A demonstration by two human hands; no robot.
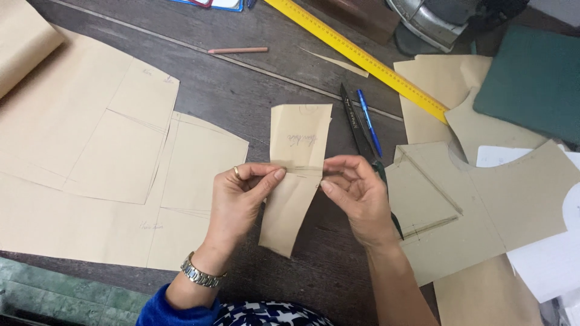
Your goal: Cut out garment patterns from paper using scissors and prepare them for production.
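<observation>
A person's two hands pinch a narrow tan paper strip [294, 175] across a crease at its middle, just above a dark wooden table [254, 96]. Left hand [238, 202], w/ a ring & a metal watch [199, 274] at the wrist, has thumb & forefinger closed on the strip's left edge; right hand [356, 193] grips the right edge the same way, other fingers curled. Strip hangs bent at the crease, top half lying away from the person, bottom half angling down toward them. Left of the strip: large tan pattern sheets [103, 157] w/ pencil lines, spread flat. Just right of it: black scissors [359, 130] & a blue pen [368, 121], side by side, partly behind the right hand. Farther right of the strip: more cut pattern pieces [483, 193], white paper [544, 265] & a green cloth [534, 81]. Beyond the strip, a yellow ruler [362, 57] runs diagonally; a pencil [237, 50] lies up & left of the strip
</observation>
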